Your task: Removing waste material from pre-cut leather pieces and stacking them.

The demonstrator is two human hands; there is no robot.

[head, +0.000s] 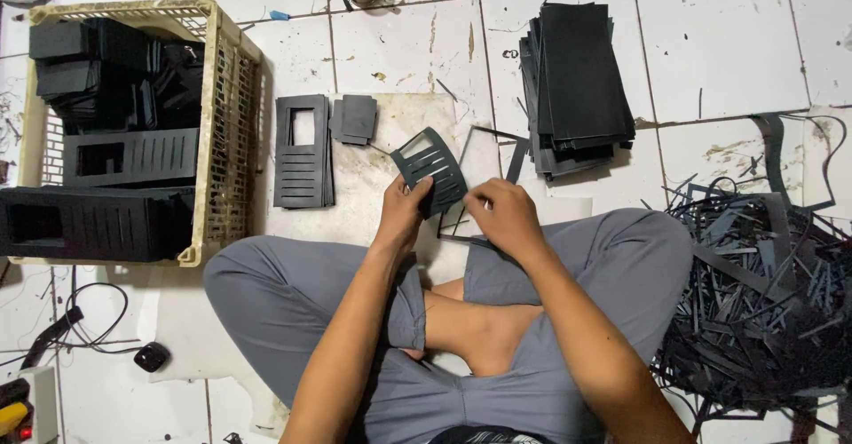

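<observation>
- Head view, far left: a cream plastic crate (226, 124) stands on the white tiled floor (719, 53), and it is filled with black die-cut sheets.
- Just right of the crate, a small stack of slotted black panels (302, 153) lies on a pale work board (390, 115), and a few small black rectangles (354, 119) lie beside it.
- The left hand (401, 216) pinches the lower left edge of a black slotted sheet (429, 169); the thumb is on top and the fingers are closed behind it.
- This sheet is lifted above the board, tilted, in front of the crossed legs in grey trousers (284, 293).
- The right hand (503, 218) is pressed together at the sheet's lower right corner, fingertips closed on a thin black strip (461, 226).
- Further right, a tall stack of plain black sheets (577, 80) rests on the floor.
- At the far right, a heap of black offcut strips (763, 293) lies near the right knee.
</observation>
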